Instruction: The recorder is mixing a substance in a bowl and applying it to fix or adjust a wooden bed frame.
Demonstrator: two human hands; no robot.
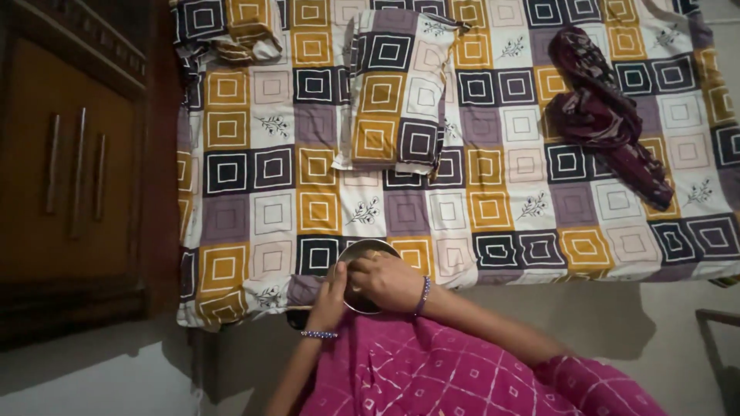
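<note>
A round metal bowl (368, 249) rests at the near edge of a bed covered with a sheet of square patterns (493, 192). My left hand (330, 302) holds the bowl's left rim, a beaded bracelet on its wrist. My right hand (389, 281) lies over the bowl with its fingers curled down into it, hiding most of the inside. What the fingers touch inside cannot be seen. I wear a pink patterned sleeve (586, 381).
A pillow in matching cover (397, 92) lies mid-bed and another (231, 27) at the far left corner. A dark maroon cloth (601, 115) is crumpled on the right. A wooden cabinet with handles (73, 169) stands left of the bed. Pale floor (100, 377) lies below.
</note>
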